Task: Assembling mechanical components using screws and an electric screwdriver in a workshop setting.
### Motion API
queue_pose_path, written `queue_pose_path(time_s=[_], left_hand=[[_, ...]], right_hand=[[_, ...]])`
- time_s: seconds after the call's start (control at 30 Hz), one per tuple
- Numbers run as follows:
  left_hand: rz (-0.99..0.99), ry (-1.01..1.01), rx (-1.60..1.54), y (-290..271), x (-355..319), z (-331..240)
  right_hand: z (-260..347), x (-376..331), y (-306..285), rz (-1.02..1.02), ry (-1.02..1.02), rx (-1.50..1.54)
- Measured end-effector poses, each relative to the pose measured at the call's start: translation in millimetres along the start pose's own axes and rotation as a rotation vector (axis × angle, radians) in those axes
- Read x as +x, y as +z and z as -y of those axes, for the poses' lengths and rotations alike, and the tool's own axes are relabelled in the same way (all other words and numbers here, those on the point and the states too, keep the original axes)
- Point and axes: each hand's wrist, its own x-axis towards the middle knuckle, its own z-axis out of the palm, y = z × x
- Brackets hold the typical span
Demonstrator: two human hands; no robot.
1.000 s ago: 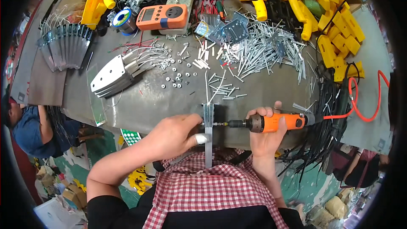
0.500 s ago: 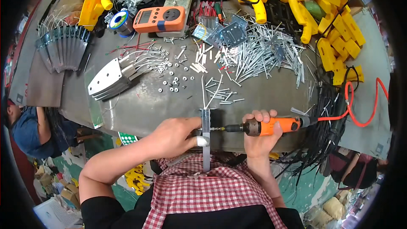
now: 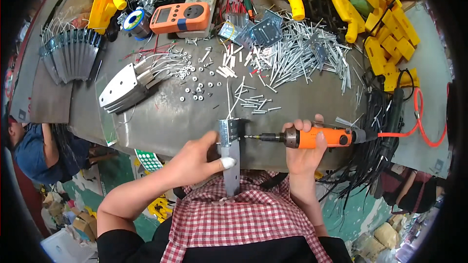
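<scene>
My left hand (image 3: 192, 161), its thumb tip wrapped in white, grips a flat grey metal blade (image 3: 232, 171) just in front of the bench's near edge. A shiny metal bracket (image 3: 227, 130) sits at the blade's far end, and two thin white wires (image 3: 229, 100) run out of it over the bench. My right hand (image 3: 303, 161) is wrapped round an orange power screwdriver (image 3: 326, 138), held level with its bit (image 3: 252, 137) pointing left. That bit ends a short way right of the bracket, apart from it.
Loose long screws (image 3: 297, 53) and small white nuts (image 3: 200, 87) lie beyond my hands. White plates (image 3: 119, 90) and a fan of wired blades (image 3: 70, 56) are at left. An orange meter (image 3: 180, 17) stands behind; yellow handles (image 3: 375, 0) and black cables (image 3: 375, 141) are at right.
The blade has turned in my left hand, so more of its flat face and the bracket shows. The screwdriver has moved right, its bit now away from the bracket.
</scene>
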Motion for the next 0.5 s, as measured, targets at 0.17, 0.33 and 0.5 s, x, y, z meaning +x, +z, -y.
queue_pose_path(time_s=[0.17,0.33,0.5], left_hand=[[-0.002,-0.056,0.008,-1.9,-2.0,-6.0],[0.004,-0.056,0.016,-4.7,-4.2,-7.8],[-0.001,-0.076,0.015,-4.9,-6.0,-11.0]], right_hand=[[-7.3,-2.4,0.6,0.032,0.026,-0.051],[-7.4,-4.2,1.8,0.021,0.015,-0.079],[-9.4,-7.4,2.3,0.015,0.018,-0.108]])
